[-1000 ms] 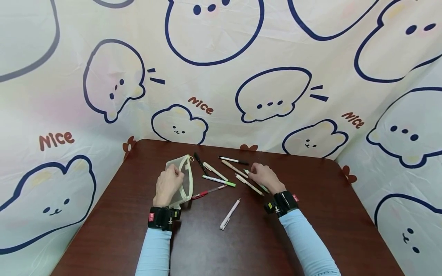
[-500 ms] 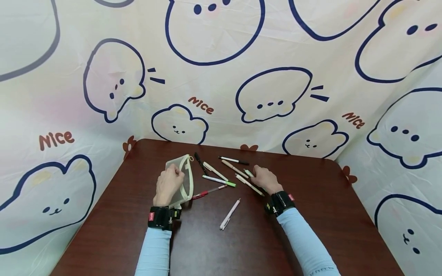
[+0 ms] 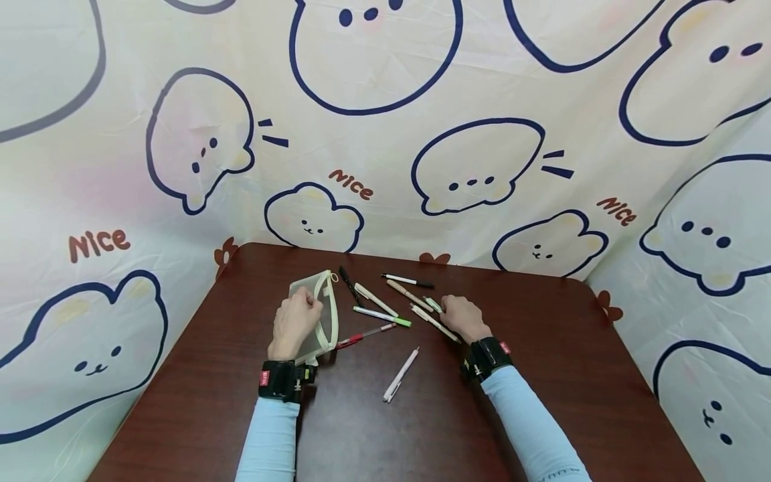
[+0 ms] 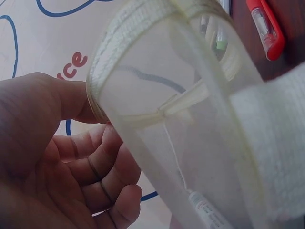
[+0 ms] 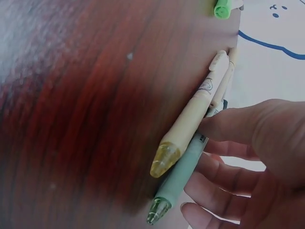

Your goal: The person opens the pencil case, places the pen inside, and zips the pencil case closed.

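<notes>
My left hand (image 3: 295,323) pinches the rim of a pale mesh pencil pouch (image 3: 327,314) between thumb and fingers; its mouth faces right. In the left wrist view a white printed tag (image 4: 207,210) shows through the mesh. My right hand (image 3: 465,317) is at the right of the loose pens, its thumb and fingers pinching a pale green pen (image 5: 183,167). That pen lies beside a cream pen (image 5: 190,114) with a yellowish tip. A beige pen (image 3: 409,294) lies just behind them; part of the green pen is hidden by my hand.
Several other pens lie between my hands: a black pen (image 3: 348,284), a white-and-black pen (image 3: 406,280), another cream pen (image 3: 376,299), a green-capped pen (image 3: 382,316) and a red pen (image 3: 365,335). Nearer sits a white pen (image 3: 400,376) on the brown table (image 3: 349,428).
My right hand has shifted slightly down over the pale green pen, and its fingers have drawn in around it. The left hand and the pouch stay where they were.
</notes>
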A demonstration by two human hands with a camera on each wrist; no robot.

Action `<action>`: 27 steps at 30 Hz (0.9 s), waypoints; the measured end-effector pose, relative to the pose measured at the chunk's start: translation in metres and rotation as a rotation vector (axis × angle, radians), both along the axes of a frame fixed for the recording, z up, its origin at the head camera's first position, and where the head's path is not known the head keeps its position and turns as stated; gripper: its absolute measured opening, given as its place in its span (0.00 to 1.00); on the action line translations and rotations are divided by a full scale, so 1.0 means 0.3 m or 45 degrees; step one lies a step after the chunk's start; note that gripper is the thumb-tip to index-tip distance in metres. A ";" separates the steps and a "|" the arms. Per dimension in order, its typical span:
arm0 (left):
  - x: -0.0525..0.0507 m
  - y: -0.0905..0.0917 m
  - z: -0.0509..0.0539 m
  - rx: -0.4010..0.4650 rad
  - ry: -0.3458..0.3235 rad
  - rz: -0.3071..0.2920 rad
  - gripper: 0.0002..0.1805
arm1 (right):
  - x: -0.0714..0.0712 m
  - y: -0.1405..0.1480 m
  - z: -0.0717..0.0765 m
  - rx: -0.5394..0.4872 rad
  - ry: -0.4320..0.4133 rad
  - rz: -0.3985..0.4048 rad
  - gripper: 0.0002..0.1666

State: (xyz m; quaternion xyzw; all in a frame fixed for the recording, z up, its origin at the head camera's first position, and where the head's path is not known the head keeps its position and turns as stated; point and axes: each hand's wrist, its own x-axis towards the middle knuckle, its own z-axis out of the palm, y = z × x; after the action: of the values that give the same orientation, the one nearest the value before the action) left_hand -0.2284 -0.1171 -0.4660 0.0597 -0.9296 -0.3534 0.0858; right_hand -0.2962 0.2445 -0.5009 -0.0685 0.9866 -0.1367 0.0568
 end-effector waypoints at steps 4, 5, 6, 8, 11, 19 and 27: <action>0.003 -0.003 0.002 0.006 -0.009 0.006 0.07 | 0.001 -0.004 0.001 0.010 0.004 -0.007 0.22; 0.005 -0.004 0.003 0.006 -0.010 0.005 0.07 | 0.001 -0.005 0.001 0.015 0.006 -0.007 0.22; 0.007 -0.005 0.003 0.008 -0.012 0.004 0.07 | 0.002 -0.006 0.002 0.019 0.008 -0.008 0.22; 0.010 -0.005 0.003 0.007 -0.007 0.000 0.06 | 0.002 -0.006 0.003 0.029 0.014 -0.009 0.23; 0.013 -0.005 0.002 0.009 0.002 -0.006 0.06 | 0.005 -0.005 0.007 0.028 0.015 -0.016 0.22; 0.009 -0.008 0.000 0.000 0.009 0.012 0.06 | -0.003 0.001 0.038 -0.129 -0.017 0.004 0.10; 0.012 -0.012 0.002 -0.007 0.024 0.030 0.06 | -0.035 -0.081 0.060 -0.509 -0.110 -0.044 0.12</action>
State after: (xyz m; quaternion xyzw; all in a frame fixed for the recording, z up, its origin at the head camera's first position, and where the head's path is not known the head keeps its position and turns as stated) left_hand -0.2248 -0.1205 -0.4654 0.0670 -0.9290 -0.3503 0.0988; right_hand -0.3066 0.2203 -0.4828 -0.0555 0.9375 -0.3335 0.0820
